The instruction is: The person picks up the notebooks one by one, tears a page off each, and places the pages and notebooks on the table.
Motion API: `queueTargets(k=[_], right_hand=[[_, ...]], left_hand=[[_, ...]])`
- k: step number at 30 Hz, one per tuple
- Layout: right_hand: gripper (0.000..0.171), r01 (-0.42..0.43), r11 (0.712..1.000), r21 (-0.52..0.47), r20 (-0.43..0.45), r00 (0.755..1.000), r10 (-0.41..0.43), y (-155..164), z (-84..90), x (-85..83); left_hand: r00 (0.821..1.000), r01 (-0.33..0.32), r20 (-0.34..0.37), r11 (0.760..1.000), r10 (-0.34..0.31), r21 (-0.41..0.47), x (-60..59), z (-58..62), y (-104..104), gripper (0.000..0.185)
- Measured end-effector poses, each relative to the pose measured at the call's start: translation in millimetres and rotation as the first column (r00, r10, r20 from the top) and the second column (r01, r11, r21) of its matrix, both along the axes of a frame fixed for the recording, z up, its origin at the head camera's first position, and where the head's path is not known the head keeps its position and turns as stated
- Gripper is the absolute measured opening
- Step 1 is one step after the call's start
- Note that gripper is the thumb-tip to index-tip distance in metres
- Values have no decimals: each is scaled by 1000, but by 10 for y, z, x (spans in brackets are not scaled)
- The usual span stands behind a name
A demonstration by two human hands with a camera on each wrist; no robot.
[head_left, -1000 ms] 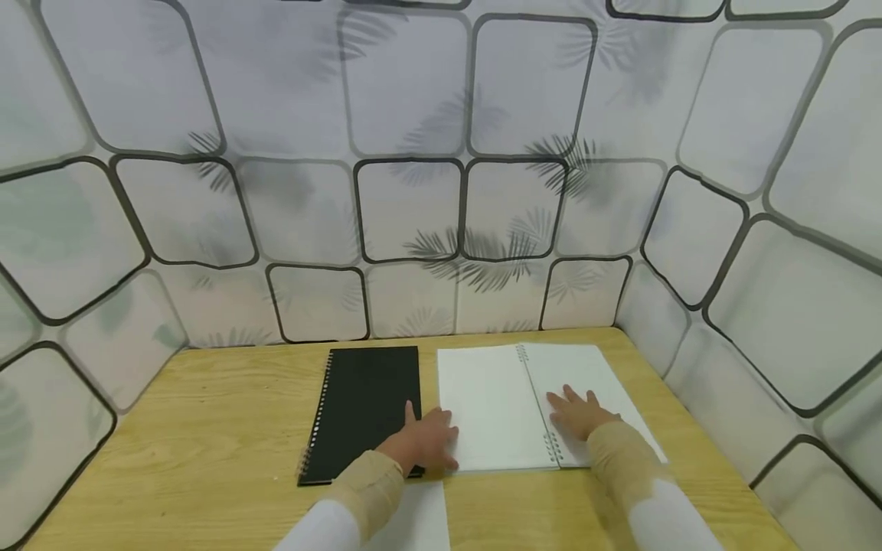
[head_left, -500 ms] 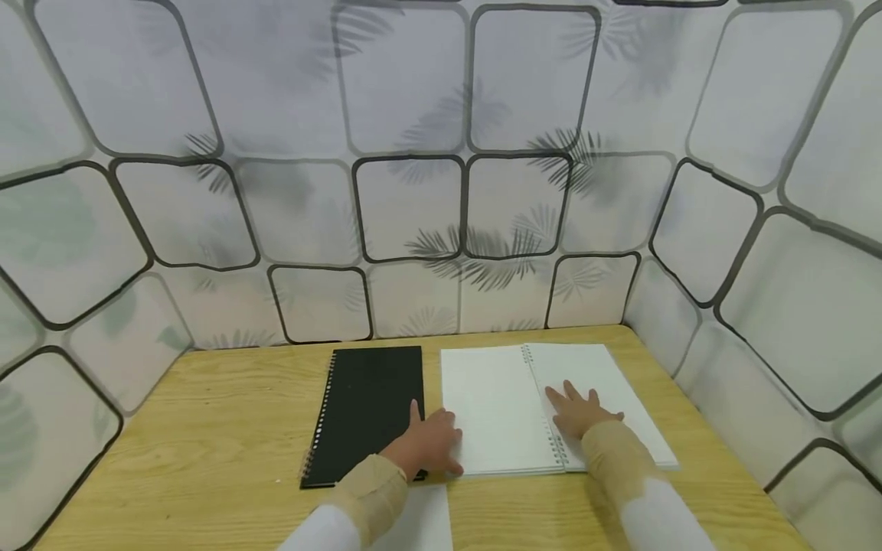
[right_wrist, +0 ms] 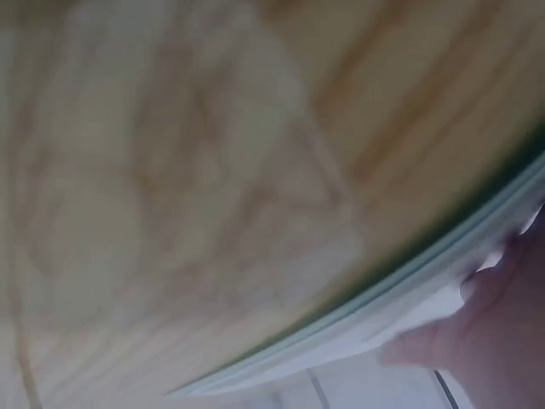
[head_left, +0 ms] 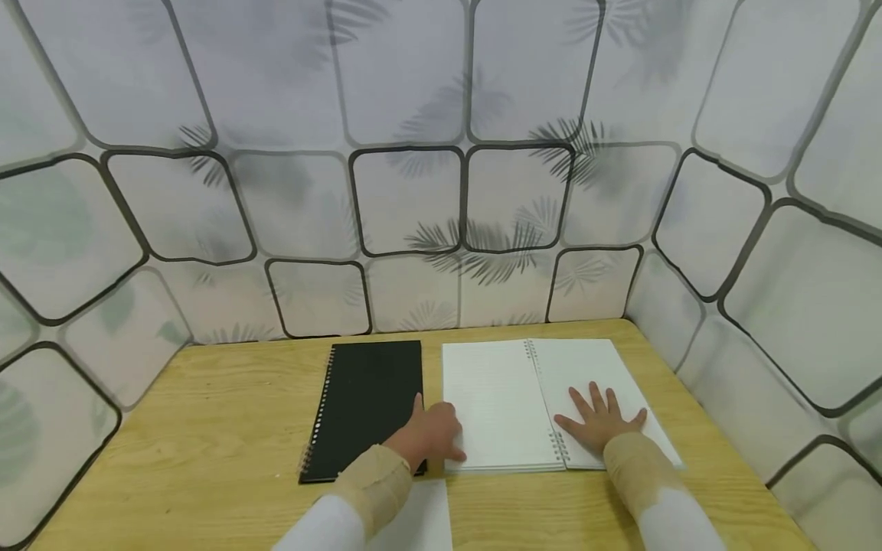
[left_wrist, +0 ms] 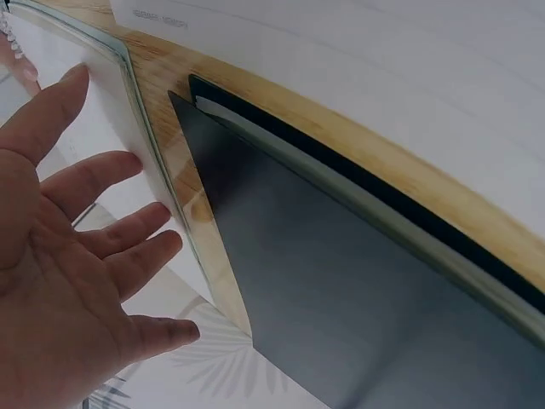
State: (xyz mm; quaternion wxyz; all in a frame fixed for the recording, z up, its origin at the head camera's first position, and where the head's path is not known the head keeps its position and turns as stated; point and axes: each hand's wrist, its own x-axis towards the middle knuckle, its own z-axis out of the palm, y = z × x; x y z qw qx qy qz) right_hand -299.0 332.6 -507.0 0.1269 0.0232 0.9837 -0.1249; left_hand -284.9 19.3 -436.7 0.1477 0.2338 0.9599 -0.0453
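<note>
An open white spiral notebook (head_left: 503, 398) lies on the wooden table (head_left: 207, 428), with a shut black spiral notebook (head_left: 365, 402) just left of it. My left hand (head_left: 432, 436) rests at the near left edge of the open notebook, between the two books. In the left wrist view its fingers (left_wrist: 102, 170) are straight over the white page (left_wrist: 60, 60), beside the black cover (left_wrist: 358, 290). My right hand (head_left: 602, 419) lies flat on the right page with its fingers spread. The right wrist view is blurred and shows only the page edge (right_wrist: 358, 315) and part of that hand (right_wrist: 502, 332).
A white sheet of paper (head_left: 416, 520) lies at the table's near edge under my left forearm. Patterned white panels (head_left: 413, 199) wall in the table at the back and on both sides. Bare wood shows to the left of the black notebook.
My right hand has slid to the right across the right page and spread its fingers wider. The left hand has stayed in place at the notebook's left edge.
</note>
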Motion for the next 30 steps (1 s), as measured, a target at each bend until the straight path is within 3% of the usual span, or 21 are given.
queueTargets(k=[4,10,12,15,20,25,30], right_hand=[[98,14,1000,-23,31,999,-13,1,34,-7],[103,40,998,-49,82,996,-36,-56,165,68],[102,41,997,-64,75,997,-36,-70,178,81],[103,36,998,-53,62,998,-32,-71,145,64],[105,42,998,-42,54,998,-39,-62,49,12],[104,50,998,-39,25,999,-49,-62,-19,9],[102,57,998,-32,8,998,-57,-50,-36,12]], left_hand=[[1000,-18,-10,999,19,29,-42,23,39,40],[993,-106,-31,985,112,139,-136,18,70,29],[988,-145,-29,976,152,164,-165,12,65,36],[978,-207,2,960,210,190,-201,-17,41,62],[951,-305,128,927,282,219,-261,-65,6,97],[928,-346,219,914,300,215,-288,-78,11,100],[925,-346,243,913,293,216,-269,-54,34,98]])
